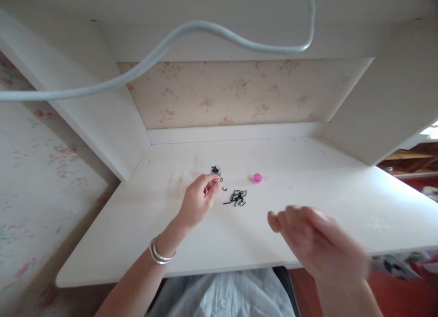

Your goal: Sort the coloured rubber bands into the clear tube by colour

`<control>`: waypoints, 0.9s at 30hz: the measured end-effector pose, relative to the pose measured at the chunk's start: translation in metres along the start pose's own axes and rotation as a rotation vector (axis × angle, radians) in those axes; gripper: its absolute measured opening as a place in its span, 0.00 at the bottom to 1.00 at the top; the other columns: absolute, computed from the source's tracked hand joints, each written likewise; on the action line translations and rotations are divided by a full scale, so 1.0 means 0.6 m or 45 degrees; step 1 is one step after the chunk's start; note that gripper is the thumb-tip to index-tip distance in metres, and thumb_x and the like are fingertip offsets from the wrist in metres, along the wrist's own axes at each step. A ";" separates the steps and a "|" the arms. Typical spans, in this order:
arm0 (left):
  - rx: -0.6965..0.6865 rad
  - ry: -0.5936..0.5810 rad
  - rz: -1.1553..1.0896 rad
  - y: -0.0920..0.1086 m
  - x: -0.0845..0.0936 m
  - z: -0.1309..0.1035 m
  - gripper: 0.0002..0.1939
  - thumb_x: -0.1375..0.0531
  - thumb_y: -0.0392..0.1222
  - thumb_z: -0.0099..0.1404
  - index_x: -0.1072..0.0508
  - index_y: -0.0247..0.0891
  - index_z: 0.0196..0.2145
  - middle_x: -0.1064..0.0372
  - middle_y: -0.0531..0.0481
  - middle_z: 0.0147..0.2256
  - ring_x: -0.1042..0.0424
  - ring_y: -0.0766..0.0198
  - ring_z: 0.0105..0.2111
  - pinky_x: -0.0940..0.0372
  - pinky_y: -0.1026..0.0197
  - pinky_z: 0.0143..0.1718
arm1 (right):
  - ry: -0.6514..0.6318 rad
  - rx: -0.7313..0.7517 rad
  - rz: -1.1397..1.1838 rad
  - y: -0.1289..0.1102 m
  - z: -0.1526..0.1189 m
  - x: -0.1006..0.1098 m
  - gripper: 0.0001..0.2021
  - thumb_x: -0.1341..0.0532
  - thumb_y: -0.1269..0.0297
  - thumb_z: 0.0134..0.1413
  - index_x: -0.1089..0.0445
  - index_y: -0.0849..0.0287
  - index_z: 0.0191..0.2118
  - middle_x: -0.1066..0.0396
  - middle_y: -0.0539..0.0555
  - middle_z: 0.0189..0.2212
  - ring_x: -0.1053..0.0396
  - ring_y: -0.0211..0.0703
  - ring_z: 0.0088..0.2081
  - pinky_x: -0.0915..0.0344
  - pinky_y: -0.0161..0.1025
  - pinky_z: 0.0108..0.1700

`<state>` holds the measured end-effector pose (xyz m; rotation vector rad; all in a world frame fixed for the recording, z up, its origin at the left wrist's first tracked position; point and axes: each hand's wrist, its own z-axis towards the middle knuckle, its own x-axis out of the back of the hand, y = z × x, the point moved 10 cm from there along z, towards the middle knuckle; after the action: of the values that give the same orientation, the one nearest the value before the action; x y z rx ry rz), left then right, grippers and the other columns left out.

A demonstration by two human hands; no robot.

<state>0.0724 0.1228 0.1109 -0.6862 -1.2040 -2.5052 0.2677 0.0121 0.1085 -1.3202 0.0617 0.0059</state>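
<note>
My left hand (201, 196) is closed in a pinch just in front of a small clear jar (215, 170) with black bits inside. A speck of green and yellow shows at its fingertips, too small to name. To the right of these fingers lies a loose pile of thin black loops and strips (237, 197), with a small dark curved piece (224, 189) beside it. My right hand (308, 237) is over the front right of the desk, apart from the things on it. It is blurred, its fingers curled in; whatever they hold, if anything, is hidden.
A small round pink lid (257, 178) with a loop tab rests right of the pile. The white desk (153, 257) is bounded by side panels and a low back ledge. A thick white cable (198, 27) hangs across the upper view, beneath a shelf.
</note>
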 end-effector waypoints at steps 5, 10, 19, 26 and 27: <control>0.032 0.133 0.081 -0.006 0.037 0.053 0.10 0.43 0.44 0.65 0.30 0.40 0.43 0.26 0.51 0.35 0.30 0.69 0.29 0.35 0.67 0.32 | 0.021 -0.285 -0.642 0.144 0.081 0.033 0.14 0.44 0.53 0.58 0.27 0.57 0.35 0.31 0.51 0.27 0.35 0.40 0.29 0.39 0.37 0.32; 0.000 0.036 0.257 -0.017 0.017 0.085 0.10 0.44 0.41 0.65 0.30 0.42 0.44 0.25 0.52 0.38 0.29 0.68 0.30 0.34 0.65 0.36 | -0.008 -0.210 -1.305 0.219 0.112 0.053 0.17 0.48 0.57 0.60 0.30 0.51 0.51 0.30 0.54 0.42 0.31 0.43 0.37 0.38 0.38 0.39; -0.026 -0.004 0.356 -0.017 0.005 0.083 0.10 0.46 0.40 0.65 0.30 0.41 0.43 0.25 0.53 0.37 0.30 0.68 0.31 0.36 0.65 0.38 | -0.100 -0.167 -1.548 0.213 0.124 0.027 0.15 0.49 0.58 0.63 0.29 0.43 0.49 0.31 0.50 0.43 0.32 0.42 0.40 0.42 0.35 0.34; -0.075 0.060 0.291 -0.010 0.019 0.068 0.09 0.47 0.40 0.66 0.29 0.39 0.41 0.29 0.51 0.38 0.33 0.69 0.29 0.37 0.65 0.36 | -0.025 -0.124 -1.441 0.222 0.121 0.039 0.12 0.48 0.60 0.62 0.26 0.49 0.40 0.30 0.50 0.43 0.31 0.42 0.39 0.41 0.36 0.35; -0.079 0.075 0.274 -0.008 0.023 0.062 0.09 0.48 0.40 0.66 0.29 0.39 0.40 0.29 0.51 0.38 0.33 0.69 0.29 0.37 0.65 0.36 | -0.021 -0.116 -1.439 0.222 0.120 0.040 0.12 0.48 0.60 0.62 0.27 0.49 0.40 0.30 0.51 0.43 0.31 0.42 0.39 0.41 0.36 0.35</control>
<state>0.0695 0.1547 0.1351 -0.7115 -0.9805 -2.3744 0.2892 0.1141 -0.0040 -1.2915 -0.7073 -0.9446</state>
